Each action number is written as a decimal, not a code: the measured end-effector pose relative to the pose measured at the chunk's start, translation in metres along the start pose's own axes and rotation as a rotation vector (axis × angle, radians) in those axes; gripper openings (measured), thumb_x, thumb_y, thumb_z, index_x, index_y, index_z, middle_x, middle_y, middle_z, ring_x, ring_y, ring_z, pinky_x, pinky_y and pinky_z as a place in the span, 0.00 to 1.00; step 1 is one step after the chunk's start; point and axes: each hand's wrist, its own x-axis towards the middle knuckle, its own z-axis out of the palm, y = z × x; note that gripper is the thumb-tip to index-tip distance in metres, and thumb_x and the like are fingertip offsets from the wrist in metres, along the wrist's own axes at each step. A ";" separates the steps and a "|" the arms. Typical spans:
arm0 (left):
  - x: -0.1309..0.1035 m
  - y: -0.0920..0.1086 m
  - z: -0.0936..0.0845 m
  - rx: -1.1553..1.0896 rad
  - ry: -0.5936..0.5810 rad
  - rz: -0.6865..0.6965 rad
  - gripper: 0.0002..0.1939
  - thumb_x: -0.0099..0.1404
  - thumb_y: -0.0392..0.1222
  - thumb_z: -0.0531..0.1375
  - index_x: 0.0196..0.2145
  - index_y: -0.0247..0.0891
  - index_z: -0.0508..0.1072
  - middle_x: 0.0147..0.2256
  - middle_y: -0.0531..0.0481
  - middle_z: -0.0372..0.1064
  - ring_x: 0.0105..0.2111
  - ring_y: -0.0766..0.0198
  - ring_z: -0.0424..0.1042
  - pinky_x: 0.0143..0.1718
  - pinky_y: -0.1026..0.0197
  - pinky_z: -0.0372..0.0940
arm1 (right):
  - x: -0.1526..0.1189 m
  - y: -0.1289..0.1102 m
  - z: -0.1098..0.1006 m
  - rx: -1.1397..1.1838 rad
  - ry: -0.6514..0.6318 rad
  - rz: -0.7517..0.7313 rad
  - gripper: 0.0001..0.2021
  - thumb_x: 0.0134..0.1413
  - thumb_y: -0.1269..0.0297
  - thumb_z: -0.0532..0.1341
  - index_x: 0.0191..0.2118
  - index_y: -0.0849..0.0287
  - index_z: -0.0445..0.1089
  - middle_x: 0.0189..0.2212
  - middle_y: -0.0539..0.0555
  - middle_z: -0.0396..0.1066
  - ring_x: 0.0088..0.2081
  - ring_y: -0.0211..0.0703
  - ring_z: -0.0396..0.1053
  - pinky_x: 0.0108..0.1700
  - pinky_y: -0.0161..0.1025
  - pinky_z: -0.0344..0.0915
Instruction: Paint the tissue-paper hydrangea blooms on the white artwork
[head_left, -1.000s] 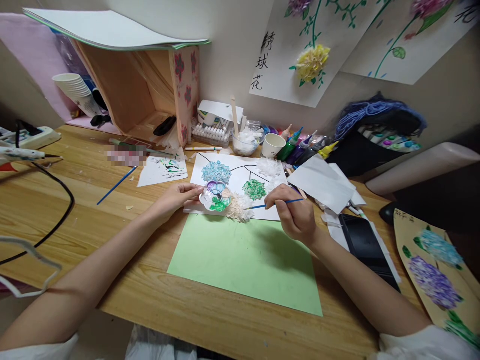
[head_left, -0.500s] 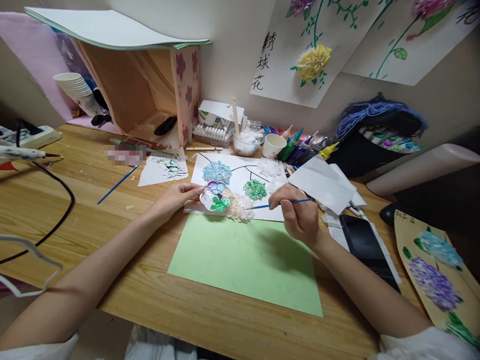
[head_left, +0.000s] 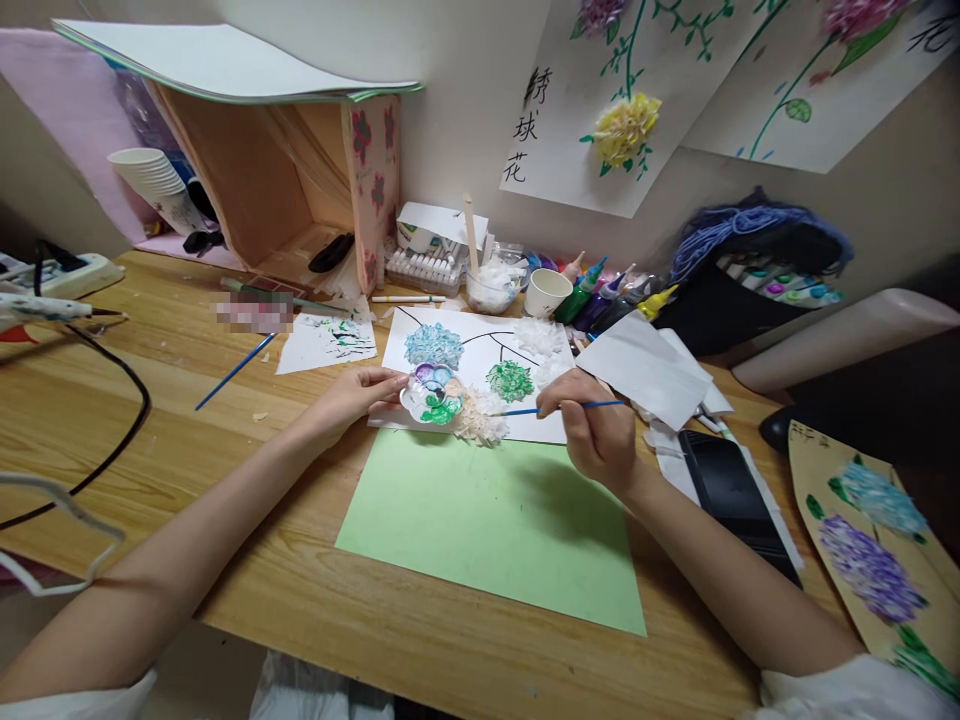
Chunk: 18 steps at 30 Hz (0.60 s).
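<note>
My left hand [head_left: 367, 392] pinches the edge of a small round paint palette [head_left: 421, 402] smeared with green, purple and blue. In my right hand [head_left: 592, 420] is a thin blue paintbrush [head_left: 559, 408], its tip at the cream-coloured textured flower [head_left: 480, 416]. That flower lies on a white sheet [head_left: 536, 428] with drawn black branches. A blue flower [head_left: 433, 345], a green flower [head_left: 510, 380] and a white one [head_left: 544, 340] are also on this sheet. Light green paper [head_left: 487, 520] lies in front of it.
Behind the sheet stand a paper cup [head_left: 548, 292], a bowl of white scraps [head_left: 495, 285] and paint bottles [head_left: 585, 290]. Another blue brush [head_left: 234, 372] lies left. A black device [head_left: 731, 490] and a painted flower sheet [head_left: 862, 540] are at right. An open box [head_left: 367, 190] stands behind.
</note>
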 end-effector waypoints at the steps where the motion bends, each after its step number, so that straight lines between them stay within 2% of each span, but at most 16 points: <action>1: 0.000 0.001 0.000 -0.002 0.002 -0.003 0.21 0.44 0.53 0.72 0.31 0.34 0.79 0.28 0.51 0.77 0.29 0.68 0.72 0.38 0.65 0.67 | -0.001 0.000 0.000 0.027 0.048 0.008 0.10 0.64 0.69 0.49 0.35 0.57 0.67 0.25 0.52 0.69 0.28 0.41 0.68 0.31 0.40 0.66; 4: 0.000 0.001 0.001 -0.012 0.002 -0.008 0.21 0.43 0.52 0.73 0.31 0.35 0.79 0.28 0.51 0.77 0.29 0.68 0.72 0.39 0.65 0.68 | -0.001 0.000 0.000 0.072 0.094 0.056 0.11 0.66 0.66 0.49 0.40 0.56 0.68 0.31 0.54 0.73 0.35 0.43 0.71 0.37 0.42 0.68; 7: 0.002 -0.001 0.000 -0.021 0.000 -0.010 0.20 0.44 0.52 0.73 0.30 0.35 0.79 0.28 0.52 0.77 0.28 0.68 0.72 0.39 0.65 0.68 | 0.001 -0.001 0.002 0.035 -0.030 0.101 0.11 0.66 0.67 0.49 0.43 0.57 0.68 0.35 0.56 0.74 0.39 0.43 0.72 0.40 0.42 0.69; 10: 0.003 -0.003 -0.001 -0.021 -0.002 -0.004 0.19 0.45 0.51 0.72 0.31 0.36 0.79 0.28 0.52 0.77 0.28 0.69 0.72 0.39 0.65 0.68 | 0.001 -0.001 0.005 0.014 -0.118 0.096 0.10 0.65 0.68 0.50 0.43 0.57 0.68 0.35 0.55 0.74 0.37 0.42 0.73 0.39 0.40 0.70; 14: 0.002 -0.003 -0.002 -0.029 -0.007 -0.006 0.20 0.43 0.52 0.73 0.31 0.35 0.79 0.29 0.52 0.77 0.29 0.68 0.73 0.39 0.65 0.68 | 0.001 -0.001 0.006 0.010 -0.097 0.087 0.10 0.65 0.69 0.50 0.43 0.57 0.68 0.35 0.55 0.74 0.38 0.41 0.72 0.40 0.40 0.70; 18: 0.002 -0.002 -0.001 -0.030 -0.015 -0.014 0.20 0.43 0.52 0.73 0.31 0.36 0.79 0.29 0.52 0.77 0.29 0.69 0.72 0.39 0.66 0.68 | 0.002 -0.001 0.005 -0.007 -0.128 0.075 0.10 0.65 0.69 0.50 0.44 0.57 0.68 0.34 0.56 0.75 0.37 0.42 0.72 0.38 0.40 0.70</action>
